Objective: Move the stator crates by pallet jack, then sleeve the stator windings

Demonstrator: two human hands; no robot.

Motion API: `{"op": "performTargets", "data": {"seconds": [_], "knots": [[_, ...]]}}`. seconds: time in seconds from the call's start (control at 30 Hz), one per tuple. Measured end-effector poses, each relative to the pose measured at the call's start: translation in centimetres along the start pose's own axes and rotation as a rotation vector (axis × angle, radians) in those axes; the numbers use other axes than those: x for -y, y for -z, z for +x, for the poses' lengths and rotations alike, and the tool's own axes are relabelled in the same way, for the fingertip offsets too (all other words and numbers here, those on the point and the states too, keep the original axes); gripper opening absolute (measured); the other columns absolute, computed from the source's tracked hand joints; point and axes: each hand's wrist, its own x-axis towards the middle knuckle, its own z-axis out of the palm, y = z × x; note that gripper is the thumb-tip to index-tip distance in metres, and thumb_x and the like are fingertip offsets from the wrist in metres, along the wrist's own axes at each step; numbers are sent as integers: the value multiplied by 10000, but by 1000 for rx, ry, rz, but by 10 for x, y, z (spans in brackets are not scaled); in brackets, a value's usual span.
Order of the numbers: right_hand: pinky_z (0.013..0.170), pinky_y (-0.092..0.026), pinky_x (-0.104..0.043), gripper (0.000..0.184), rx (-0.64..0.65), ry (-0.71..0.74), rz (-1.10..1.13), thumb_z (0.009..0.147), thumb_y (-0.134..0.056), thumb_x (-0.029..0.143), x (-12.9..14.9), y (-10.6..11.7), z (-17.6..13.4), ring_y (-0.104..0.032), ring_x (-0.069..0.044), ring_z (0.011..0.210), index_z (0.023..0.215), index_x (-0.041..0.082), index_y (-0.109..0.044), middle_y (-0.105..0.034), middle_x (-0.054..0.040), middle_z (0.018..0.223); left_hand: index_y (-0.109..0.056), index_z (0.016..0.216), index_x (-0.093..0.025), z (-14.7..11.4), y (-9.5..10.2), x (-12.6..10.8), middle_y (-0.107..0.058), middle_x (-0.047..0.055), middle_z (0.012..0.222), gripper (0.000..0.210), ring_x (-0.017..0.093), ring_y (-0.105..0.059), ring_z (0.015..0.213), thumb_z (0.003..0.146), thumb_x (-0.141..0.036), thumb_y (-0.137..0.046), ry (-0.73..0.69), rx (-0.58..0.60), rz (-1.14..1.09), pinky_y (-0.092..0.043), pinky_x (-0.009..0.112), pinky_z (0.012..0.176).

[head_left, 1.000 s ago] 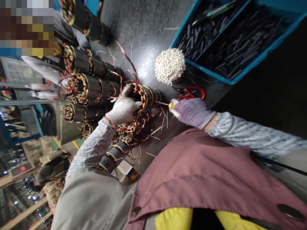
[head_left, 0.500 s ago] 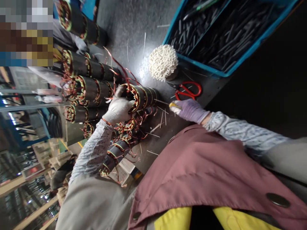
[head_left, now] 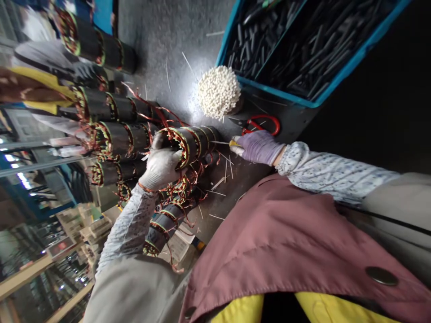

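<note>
My left hand [head_left: 161, 165], in a white glove, is closed round the wire-filled end of a dark cylindrical motor stator [head_left: 201, 140]. The thumb is at the opening, where copper windings with yellow-green edges show; red-brown leads trail from the top. In a purple glove, my right hand [head_left: 258, 148] grips a thin-shafted tool with a yellow handle [head_left: 234, 144]. The shaft points at the stator's far end; whether it touches is unclear. Red-handled scissors [head_left: 261, 118] lie just beyond my right hand.
Beyond the scissors stands a bundle of white sticks [head_left: 219, 92]. A blue bin [head_left: 279, 95] holds black tubes. More stators [head_left: 126, 137] lie to the left, where a co-worker's gloved hand [head_left: 86, 72] is beside one. Thin white sticks [head_left: 226, 168] are scattered on the dark table [head_left: 151, 40].
The view has shifted slightly, bringing more of the co-worker into sight at the left. Both hands keep their holds, and the tool's shaft seems slightly closer to the stator.
</note>
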Motion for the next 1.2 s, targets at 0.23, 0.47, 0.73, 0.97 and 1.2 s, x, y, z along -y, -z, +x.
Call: {"op": "performTargets", "data": {"seconds": [0.23,0.47,0.73,0.97,1.2], "knots": [[740,-392,-341,505,18,65,-29,998,-308,445,0,5,7,-647,-281,971,1277,138,-597,-696,-167,1069,-673,924,-230,-2,2,3,-626,30,696,315,291,-652,872,732,-472,-611,-47,-12,17,-424,467,963],[746,-410,-332,465,124,125,-6,979,-392,477,1,25,23,-654,-270,945,1159,145,-661,-703,-152,1034,-686,957,-239,-3,10,11,-635,19,705,310,273,-662,871,744,-435,-576,-69,30,35,-351,517,1065],[752,-466,-404,379,21,236,-42,945,-345,106,69,26,43,-653,-322,1001,1183,8,-623,-671,-260,1068,-674,1021,-222,-4,15,6,-670,28,777,319,287,-658,951,762,-380,-577,-135,117,90,-370,498,1055],[761,-442,-346,433,23,74,99,983,-369,387,34,1,3,-655,-271,965,1181,142,-666,-710,-153,1035,-672,1041,-207,-4,7,4,-668,67,816,396,326,-637,977,733,-442,-591,8,153,32,-400,478,992],[762,-412,-323,504,67,-105,78,978,-344,496,-23,-36,0,-645,-249,968,1217,180,-655,-711,-103,1071,-680,1000,-219,-4,2,2,-645,54,759,380,327,-641,966,746,-466,-542,87,77,15,-418,474,970]]}}
